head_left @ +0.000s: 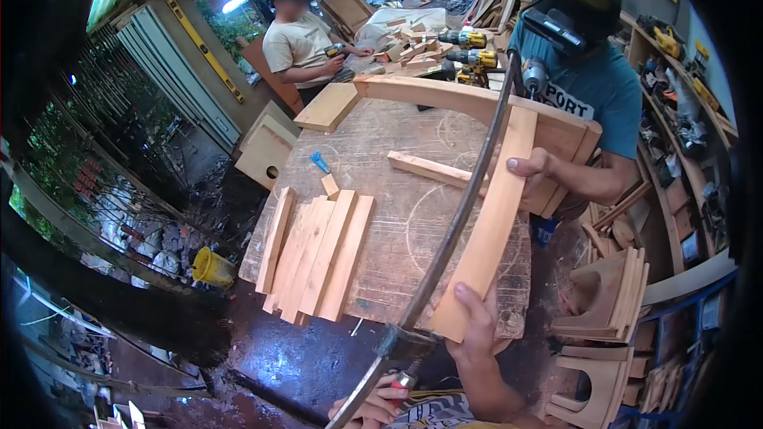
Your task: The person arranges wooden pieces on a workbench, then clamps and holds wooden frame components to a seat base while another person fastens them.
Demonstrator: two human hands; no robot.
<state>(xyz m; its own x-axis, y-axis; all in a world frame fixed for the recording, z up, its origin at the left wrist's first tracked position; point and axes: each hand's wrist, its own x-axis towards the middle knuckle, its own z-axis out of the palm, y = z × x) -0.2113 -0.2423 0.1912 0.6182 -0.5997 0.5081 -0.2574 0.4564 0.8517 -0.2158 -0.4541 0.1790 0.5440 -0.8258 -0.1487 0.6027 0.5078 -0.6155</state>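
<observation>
A long metal bar clamp [455, 248] runs slantwise over the worktable, its far jaw at the curved wooden piece [433, 94]. My left hand [372, 407] is closed around its near end, by the red handle [404, 383]. My right hand [477, 319] grips the near end of a wooden plank [494, 226], thumb on top. The plank's far end meets the curved piece. A co-worker's hand [532, 171] holds the plank farther up. This co-worker also has a drill [534, 75] at the curved piece.
Several wooden strips [318, 258] lie on the worktable [381, 258], with a blue-handled tool [319, 162] and a loose stick [433, 167]. Another person [306, 44] stands behind with a drill. Cut-out panels [604, 294] stack at right. A yellow bucket [213, 266] sits at left.
</observation>
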